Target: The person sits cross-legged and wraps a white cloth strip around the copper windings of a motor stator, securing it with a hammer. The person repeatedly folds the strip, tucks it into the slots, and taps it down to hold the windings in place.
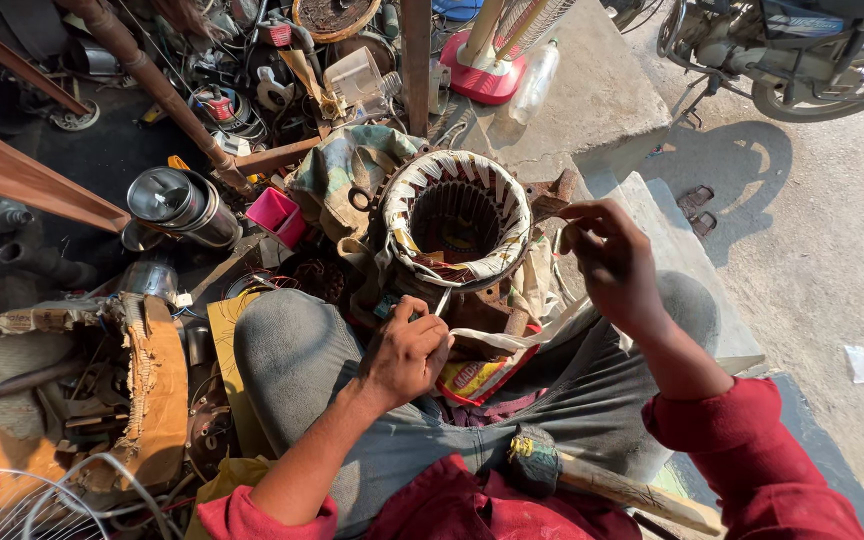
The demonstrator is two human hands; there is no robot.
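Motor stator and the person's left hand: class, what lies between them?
A thin pale tool, held in the left hand, bridges the gap toward the motor stator's rim in the head view.

Left hand (407,352) pinches something thin and pale against the stator (457,220) – too small to tell what. Right hand (607,262) fingertips curl inward, so whatever they grip is hidden. Stator base is buried behind cloth and the knees. Hammer (602,480) head is partly under red fabric. Motorbike (792,50) and wire fan guard (12,505) are cut off by the frame edges – clutter at top left is unreadable.
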